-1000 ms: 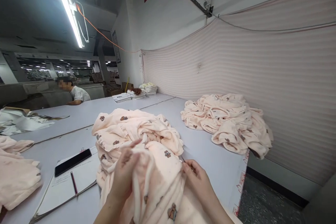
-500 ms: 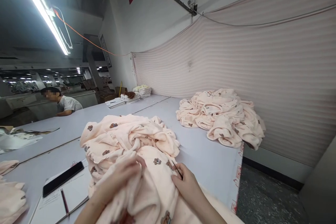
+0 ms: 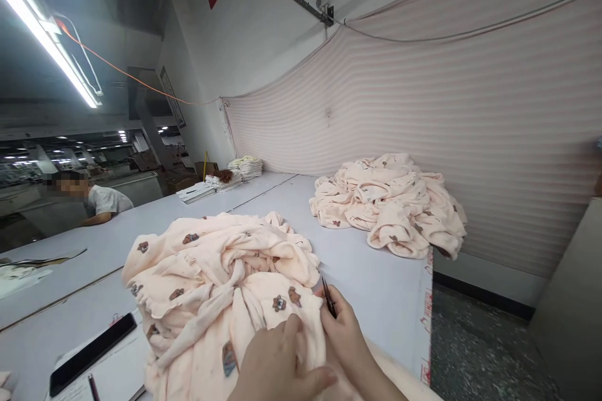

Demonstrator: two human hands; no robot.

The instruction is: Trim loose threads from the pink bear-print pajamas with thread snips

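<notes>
A pale pink fleece cloth printed with small bears (image 3: 188, 282) lies heaped in front of me. My left hand (image 3: 277, 357) is over its near right part, thumb apart from the bent fingers; some fingertips are hidden and slightly blurred. At the heap's right edge, my right hand (image 3: 345, 329) is closed round dark, slim thread snips (image 3: 328, 298), which point up and left. The snips' tips are close to the fleece edge; whether they touch it I cannot tell.
Another pink fleece pile (image 3: 390, 200) overhangs the table's (image 3: 395, 301) right edge. A black phone (image 3: 91, 354) and a pen (image 3: 93, 386) lie on papers at the left. Paper stacks (image 3: 223, 182) stand at the back. A person (image 3: 108, 200) leans at the far left.
My left hand has moved right across the fleece, toward my right hand. The right hand still holds the snips, now turned more upright. The view has shifted slightly right.
</notes>
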